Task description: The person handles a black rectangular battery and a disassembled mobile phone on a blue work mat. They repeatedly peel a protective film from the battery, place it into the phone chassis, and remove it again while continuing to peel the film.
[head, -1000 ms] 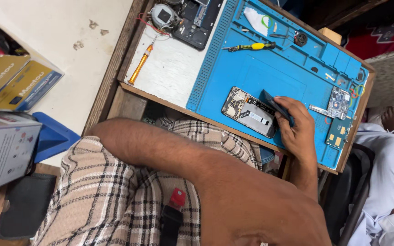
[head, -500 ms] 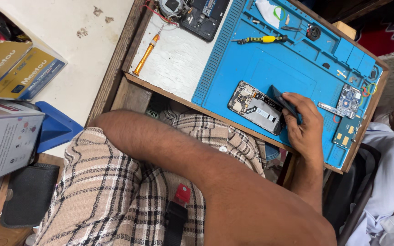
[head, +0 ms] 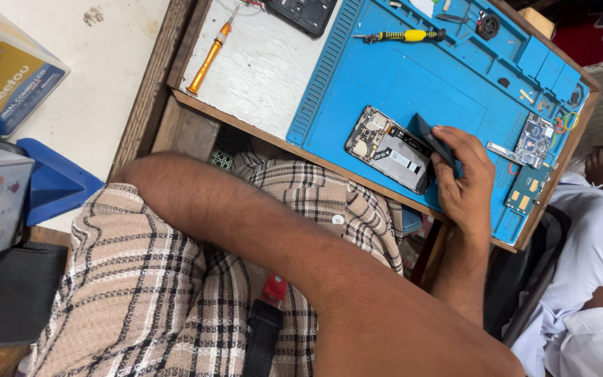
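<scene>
My right hand (head: 465,185) pinches a dark flat tool (head: 433,142), probably plastic, at the opened phone's (head: 390,149) edge; keep it shallow. Left grip unseen.

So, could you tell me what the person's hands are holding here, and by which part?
The right hand holds a dark flat tool by its near end, beside the opened phone. The left hand is out of view.

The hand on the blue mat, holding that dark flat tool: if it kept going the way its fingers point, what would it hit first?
The right hand points up-left with the dark flat tool over the opened phone. The phone, which the tool seems to touch already, comes first; beyond it lies bare blue mat. The left hand is out of view.
</scene>
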